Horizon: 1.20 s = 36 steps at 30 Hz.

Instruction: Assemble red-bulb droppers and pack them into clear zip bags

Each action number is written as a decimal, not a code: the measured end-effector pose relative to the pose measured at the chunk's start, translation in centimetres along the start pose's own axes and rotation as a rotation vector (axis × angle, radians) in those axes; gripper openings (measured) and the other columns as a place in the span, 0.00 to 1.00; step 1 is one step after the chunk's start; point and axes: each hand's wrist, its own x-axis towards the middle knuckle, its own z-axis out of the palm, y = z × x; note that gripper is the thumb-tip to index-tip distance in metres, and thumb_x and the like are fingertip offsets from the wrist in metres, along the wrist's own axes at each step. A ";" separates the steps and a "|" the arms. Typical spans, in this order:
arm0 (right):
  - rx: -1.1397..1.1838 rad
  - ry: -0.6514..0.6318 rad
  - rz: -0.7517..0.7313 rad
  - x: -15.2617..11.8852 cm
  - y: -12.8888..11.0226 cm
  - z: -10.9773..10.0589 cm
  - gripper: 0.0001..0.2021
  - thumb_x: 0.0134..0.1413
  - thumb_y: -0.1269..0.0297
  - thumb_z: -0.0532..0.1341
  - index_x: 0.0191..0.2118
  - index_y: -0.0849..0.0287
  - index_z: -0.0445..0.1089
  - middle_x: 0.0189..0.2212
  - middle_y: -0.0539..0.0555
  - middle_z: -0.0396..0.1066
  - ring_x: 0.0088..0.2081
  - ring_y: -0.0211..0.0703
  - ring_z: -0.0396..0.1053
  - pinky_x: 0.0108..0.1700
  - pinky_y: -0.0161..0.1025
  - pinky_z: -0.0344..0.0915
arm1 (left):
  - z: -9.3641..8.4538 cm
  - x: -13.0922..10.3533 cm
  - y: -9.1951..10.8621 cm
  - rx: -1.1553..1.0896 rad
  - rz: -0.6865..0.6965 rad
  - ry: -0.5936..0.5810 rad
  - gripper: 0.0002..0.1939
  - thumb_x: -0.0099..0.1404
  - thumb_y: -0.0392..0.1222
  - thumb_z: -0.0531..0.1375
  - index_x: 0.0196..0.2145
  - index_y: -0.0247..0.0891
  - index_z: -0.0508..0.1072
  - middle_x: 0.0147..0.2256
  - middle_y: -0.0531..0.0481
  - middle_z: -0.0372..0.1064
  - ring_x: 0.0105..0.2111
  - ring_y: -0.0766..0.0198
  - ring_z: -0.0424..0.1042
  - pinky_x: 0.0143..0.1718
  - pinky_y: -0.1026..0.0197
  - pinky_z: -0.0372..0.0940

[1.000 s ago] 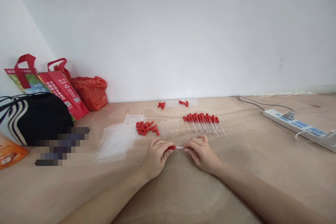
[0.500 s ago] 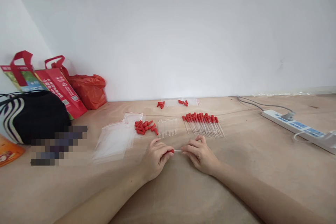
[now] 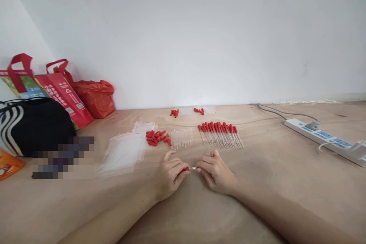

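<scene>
My left hand (image 3: 171,173) pinches a red rubber bulb (image 3: 185,169), mostly covered by the fingers. From the bulb a clear dropper tube (image 3: 193,169) runs across to my right hand (image 3: 214,171), whose thumb and fingers are closed on it. Bulb and tube meet end to end; the joint is partly hidden. Beyond the left hand lies a pile of loose red bulbs (image 3: 156,137), with a row of bare clear tubes (image 3: 182,138) beside it. Droppers with red bulbs fitted (image 3: 220,133) lie side by side beyond the right hand.
Clear zip bags (image 3: 122,152) lie flat at left. Farther back are more red bulbs (image 3: 174,113) and a small bag (image 3: 210,110). A black bag (image 3: 40,126) and red bags (image 3: 94,97) stand at far left, a power strip (image 3: 323,137) at right.
Both hands have shifted slightly down and toward me, still gripping the bulb and tube. The camera view has moved a little. The piles and rows look the same.
</scene>
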 end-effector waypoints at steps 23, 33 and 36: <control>0.015 0.000 0.447 1.3 1.1 -0.9 0.10 0.53 0.67 0.51 0.29 0.57 0.70 0.27 0.51 0.71 0.31 0.39 0.64 0.33 0.37 0.48 | -0.8 -0.3 -1.2 -0.016 -0.221 0.145 0.13 0.60 0.38 0.53 0.44 0.38 0.59 0.44 0.43 0.60 0.46 0.57 0.61 0.45 0.55 0.58; -0.254 0.139 0.874 7.2 5.9 1.2 0.09 0.51 0.65 0.52 0.37 0.60 0.64 0.29 0.54 0.72 0.35 0.45 0.67 0.39 0.40 0.48 | -0.7 -1.0 -1.4 -0.106 -0.297 -0.123 0.09 0.61 0.39 0.51 0.41 0.40 0.63 0.49 0.43 0.55 0.48 0.55 0.60 0.46 0.53 0.60; -0.300 0.099 0.906 7.6 6.3 1.8 0.08 0.51 0.66 0.51 0.35 0.61 0.65 0.29 0.56 0.71 0.35 0.46 0.66 0.40 0.42 0.47 | -0.8 -0.9 -1.4 -0.113 -0.307 -0.156 0.09 0.61 0.39 0.50 0.39 0.39 0.64 0.48 0.43 0.56 0.48 0.55 0.60 0.46 0.52 0.60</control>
